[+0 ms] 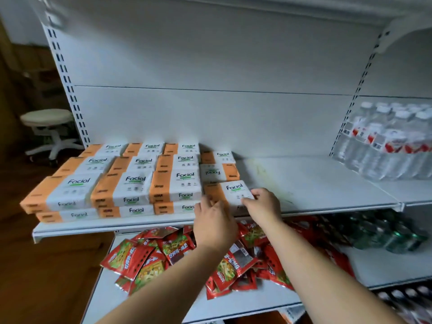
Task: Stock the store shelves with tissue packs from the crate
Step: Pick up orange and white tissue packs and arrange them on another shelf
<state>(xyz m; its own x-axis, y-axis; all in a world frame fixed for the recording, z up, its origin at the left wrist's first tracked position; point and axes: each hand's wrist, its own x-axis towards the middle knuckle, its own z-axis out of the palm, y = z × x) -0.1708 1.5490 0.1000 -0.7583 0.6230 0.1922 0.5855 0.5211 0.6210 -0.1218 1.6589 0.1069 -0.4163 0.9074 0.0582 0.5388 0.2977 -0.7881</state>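
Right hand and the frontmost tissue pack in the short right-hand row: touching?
Touching. In the head view the right hand curls its fingertips onto the white near corner of the front tissue pack, with no gap.

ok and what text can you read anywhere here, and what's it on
"Facial": orange-and-white plastic tissue packs on the white metal shelf; upside down on one pack.
Small print beneath: too blurred.
Red foil snack packets: Chinese characters, too blurred.
Clear water bottles, labels: unreadable.

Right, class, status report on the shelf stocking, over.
Left hand touching, right hand gripping front tissue pack. Pack on shelf, beside stacked packs. Nothing in the way.
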